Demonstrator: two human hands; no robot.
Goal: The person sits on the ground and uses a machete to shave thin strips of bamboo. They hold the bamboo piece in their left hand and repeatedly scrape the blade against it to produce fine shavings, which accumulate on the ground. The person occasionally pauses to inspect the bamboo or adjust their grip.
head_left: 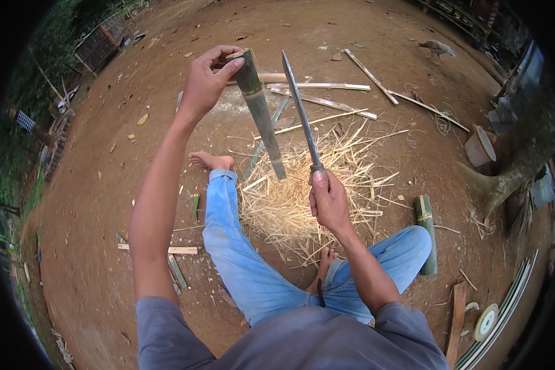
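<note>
My left hand grips the top end of a split piece of green bamboo, thumb on its near face. The bamboo hangs upright and slightly slanted, its lower end above a heap of pale shavings. In my right hand is a long-bladed knife, the fist wrapped round its handle and the blade pointing up and away. Blade and bamboo are apart, with the blade to the right. Whether the bamboo's lower end touches the ground or the heap, I cannot tell.
Several split bamboo strips lie beyond the heap. A thick green bamboo section lies right of my knee. Farther right are a bucket, a tree trunk, a round disc and long thin strips. A bird stands at the far right.
</note>
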